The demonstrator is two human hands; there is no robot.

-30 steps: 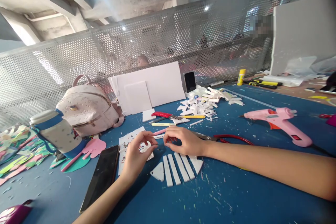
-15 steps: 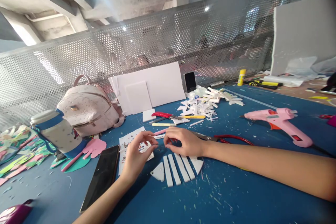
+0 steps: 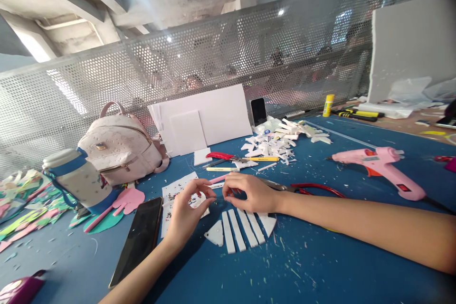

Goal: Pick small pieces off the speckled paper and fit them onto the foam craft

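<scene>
My left hand [image 3: 190, 206] is bent in a pinch, thumb and forefinger tips close together. Facing it across a small gap, my right hand [image 3: 245, 192] has its fingers curled toward the thumb. Anything between the fingertips is too small to make out. Just below and in front of them, several white foam strips [image 3: 237, 230] lie side by side on the blue table. A rounded white foam triangle [image 3: 214, 234] with a small hole lies at their left end. At their right end is a wider white foam piece [image 3: 268, 223], partly hidden by my right hand.
Left are a speckled paper sheet [image 3: 178, 187], a phone [image 3: 137, 242], a bottle [image 3: 80, 183] and a backpack [image 3: 117, 147]. Behind lie a red-handled cutting tool [image 3: 220, 156] and foam scraps [image 3: 274, 140]. Red-handled scissors [image 3: 317, 188] and a pink glue gun [image 3: 384, 164] are right.
</scene>
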